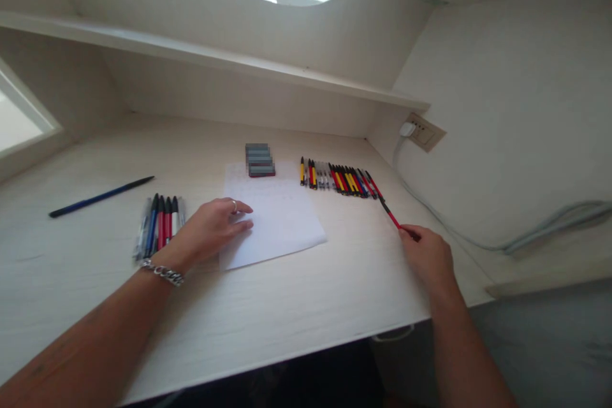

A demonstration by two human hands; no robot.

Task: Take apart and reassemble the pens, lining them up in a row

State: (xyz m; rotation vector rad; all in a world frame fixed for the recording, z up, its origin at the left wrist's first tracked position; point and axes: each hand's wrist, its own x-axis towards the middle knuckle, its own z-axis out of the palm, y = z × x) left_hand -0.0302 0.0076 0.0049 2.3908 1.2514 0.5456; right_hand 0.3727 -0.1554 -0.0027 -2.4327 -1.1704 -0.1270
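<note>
My right hand (428,255) pinches the near end of a slim red and black pen (392,213), whose far tip points toward the right end of a row of pens (349,180). That row holds red, yellow, blue and clear pens side by side. Resting on the left part of a white paper sheet (282,223), my left hand (217,226) has its fingers stretched out and holds nothing. Beside its wrist lies a smaller group of pens (161,223), clear, blue, red and white, partly hidden by the forearm.
A long dark blue pen (100,197) lies alone at the left. A pixelated small box-like item (259,160) sits at the paper's top edge. A shelf (215,57) runs across the back. On the right wall, a plug and cable (430,207) hang from a socket (427,132).
</note>
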